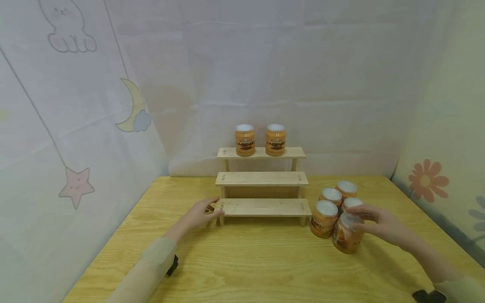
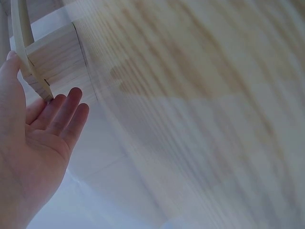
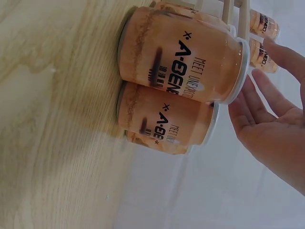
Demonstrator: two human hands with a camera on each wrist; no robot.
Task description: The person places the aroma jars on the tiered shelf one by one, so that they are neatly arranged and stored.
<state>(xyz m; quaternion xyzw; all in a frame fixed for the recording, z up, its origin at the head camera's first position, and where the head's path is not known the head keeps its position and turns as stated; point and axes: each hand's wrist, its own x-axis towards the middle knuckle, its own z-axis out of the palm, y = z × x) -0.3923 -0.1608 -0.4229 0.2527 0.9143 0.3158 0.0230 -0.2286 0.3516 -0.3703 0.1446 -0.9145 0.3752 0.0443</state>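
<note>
My left hand [image 1: 199, 213] holds the left end of the lowest step of a three-step wooden display rack [image 1: 263, 207]. In the left wrist view, its thumb lies along one edge of the board [image 2: 35, 81] and its fingers are at the opposite corner. Over a group of orange cans with silvery lids, right of the rack, hovers my right hand [image 1: 386, 225]. Its spread thumb and fingers are close to the lid of the front right can [image 1: 346, 240]. In the right wrist view, the fingers are beside the nearest can's [image 3: 181, 57] rim, gripping nothing.
Two matching cans, one left [image 1: 245, 143] and one right [image 1: 275, 143], stand on the rack's top step. Another can [image 1: 323, 221] stands beside the rack's right foot, with more behind it. The wooden table [image 1: 242, 265] meets a printed cloth backdrop [image 1: 341, 84] at the back and sides.
</note>
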